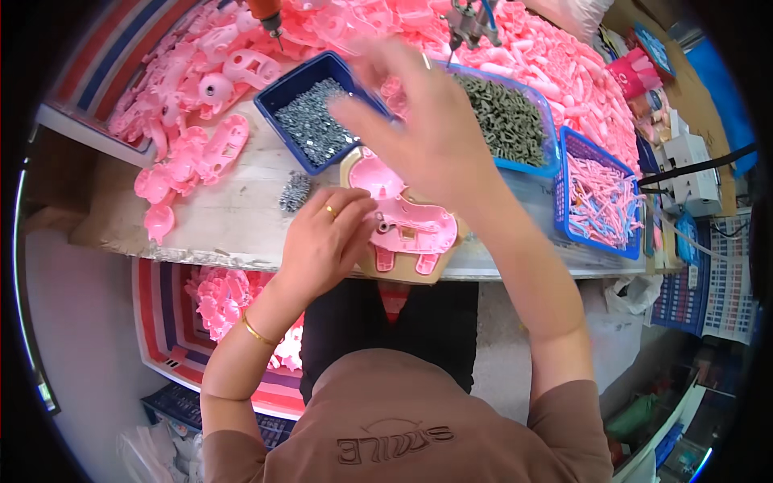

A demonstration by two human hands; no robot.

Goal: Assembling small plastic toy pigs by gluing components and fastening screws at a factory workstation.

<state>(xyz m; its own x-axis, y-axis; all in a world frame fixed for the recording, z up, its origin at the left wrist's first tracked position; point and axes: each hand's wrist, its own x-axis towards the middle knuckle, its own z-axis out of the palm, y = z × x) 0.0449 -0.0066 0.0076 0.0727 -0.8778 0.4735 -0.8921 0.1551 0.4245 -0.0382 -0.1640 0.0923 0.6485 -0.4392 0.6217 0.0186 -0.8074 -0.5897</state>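
Note:
A pink plastic toy shell half (419,229), shaped like an animal with short legs, lies hollow side up in a tan holder (427,272) at the table's front edge. My left hand (326,237), with a ring on one finger, is closed at the shell's left edge, fingertips bunched against it. Over the far side of the shell, my right hand (439,133) is raised and smeared by motion. Its thumb stands apart from its fingers, and I see nothing held. Beneath that thumb is a dark blue bin (278,121) of small silvery metal parts (314,121).
A small metal pile (295,191) lies beside the left hand. Pink shells (189,165) heap left and behind. A blue tub (531,167) holds grey-green parts; a blue basket (596,240) holds thin pink and blue pieces. An orange-and-black screwdriver (266,12) hangs overhead.

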